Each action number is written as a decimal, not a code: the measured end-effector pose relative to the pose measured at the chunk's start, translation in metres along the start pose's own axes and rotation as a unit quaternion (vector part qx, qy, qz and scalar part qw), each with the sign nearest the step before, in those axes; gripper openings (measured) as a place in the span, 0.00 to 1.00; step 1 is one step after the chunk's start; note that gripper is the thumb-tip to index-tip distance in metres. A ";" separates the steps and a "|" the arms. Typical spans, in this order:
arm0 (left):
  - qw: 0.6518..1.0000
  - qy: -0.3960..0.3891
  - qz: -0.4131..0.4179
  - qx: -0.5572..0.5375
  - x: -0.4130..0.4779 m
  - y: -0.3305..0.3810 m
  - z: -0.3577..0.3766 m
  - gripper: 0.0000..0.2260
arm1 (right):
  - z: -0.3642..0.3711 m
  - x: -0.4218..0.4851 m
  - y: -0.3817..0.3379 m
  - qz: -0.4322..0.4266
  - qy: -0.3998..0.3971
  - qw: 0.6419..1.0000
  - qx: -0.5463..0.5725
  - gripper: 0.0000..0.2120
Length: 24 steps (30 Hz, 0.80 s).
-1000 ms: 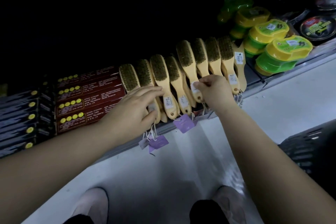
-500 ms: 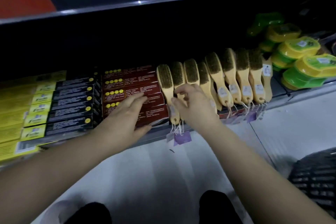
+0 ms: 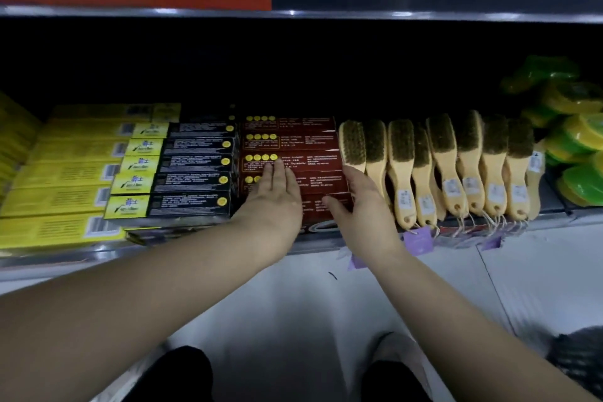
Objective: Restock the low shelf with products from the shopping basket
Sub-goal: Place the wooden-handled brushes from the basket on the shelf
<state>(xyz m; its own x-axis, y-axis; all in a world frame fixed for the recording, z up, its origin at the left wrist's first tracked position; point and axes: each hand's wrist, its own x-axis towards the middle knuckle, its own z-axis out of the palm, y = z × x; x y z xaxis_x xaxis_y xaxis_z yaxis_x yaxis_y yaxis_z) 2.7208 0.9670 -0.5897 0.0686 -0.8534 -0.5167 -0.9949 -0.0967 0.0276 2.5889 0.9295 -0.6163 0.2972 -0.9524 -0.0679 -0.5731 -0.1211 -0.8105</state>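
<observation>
- The low shelf [image 3: 49, 263] fills the view, stocked across. The shopping basket [image 3: 580, 359] just peeks in at lower right, well apart from both hands.
- The red cartons [image 3: 313, 140] lie stacked on the shelf between the black-and-yellow boxes [image 3: 195, 183] and the wooden brushes [image 3: 443, 166]. They're probably light, stiff card with slick faces, so best taken by the ends.
- The left hand [image 3: 274, 202] lies flat on the cartons, fingers straight, gripping nothing.
- The right hand [image 3: 362, 206] is spread against their right end, fingers straight, thumb on the front.
</observation>
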 end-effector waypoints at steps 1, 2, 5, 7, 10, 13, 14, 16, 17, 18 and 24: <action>1.000 0.009 0.017 -0.017 -0.004 -0.002 -0.003 0.41 | -0.001 -0.001 -0.004 -0.006 -0.001 1.000 -0.015 0.26; 0.998 0.032 0.045 -0.040 -0.009 -0.004 -0.007 0.40 | -0.002 -0.002 -0.008 -0.022 0.004 0.999 -0.049 0.26; 0.971 0.145 0.156 -0.105 -0.036 -0.022 -0.018 0.34 | -0.005 -0.010 -0.032 -0.105 -0.009 0.985 -0.137 0.24; 0.955 0.200 0.187 -0.115 -0.058 -0.045 -0.025 0.32 | -0.008 -0.012 -0.053 -0.132 -0.077 0.977 -0.149 0.23; 0.966 0.207 0.131 -0.087 -0.084 -0.094 -0.028 0.35 | -0.007 -0.010 -0.085 -0.114 -0.230 0.955 -0.146 0.26; 0.983 0.140 0.008 -0.116 -0.098 -0.143 -0.028 0.46 | 0.006 -0.006 -0.114 -0.073 -0.318 0.929 -0.176 0.37; 0.982 0.118 -0.025 -0.143 -0.101 -0.155 -0.027 0.48 | 0.013 -0.004 -0.121 -0.056 -0.329 0.925 -0.183 0.40; 0.973 0.087 -0.072 -0.201 -0.102 -0.171 -0.020 0.51 | 0.029 -0.002 -0.128 -0.033 -0.332 0.920 -0.208 0.41; 0.967 0.077 -0.084 -0.227 -0.102 -0.175 -0.015 0.51 | 0.037 -0.001 -0.128 -0.022 -0.323 0.921 -0.216 0.40; 0.959 0.073 -0.088 -0.258 -0.100 -0.177 -0.008 0.51 | 0.043 -0.001 -0.128 -0.008 -0.311 0.926 -0.215 0.39; 0.914 0.147 -0.058 -0.373 -0.091 -0.174 0.020 0.45 | 0.053 0.001 -0.127 0.021 -0.268 0.948 -0.169 0.33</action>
<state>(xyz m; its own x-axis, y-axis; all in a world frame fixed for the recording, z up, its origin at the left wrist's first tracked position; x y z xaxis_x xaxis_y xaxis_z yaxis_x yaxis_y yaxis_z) 2.8861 1.0716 -0.5652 0.2961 -0.9053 -0.3047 -0.6602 -0.4245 0.6196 2.7021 0.9590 -0.5446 0.5616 -0.6908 -0.4555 -0.7785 -0.2547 -0.5736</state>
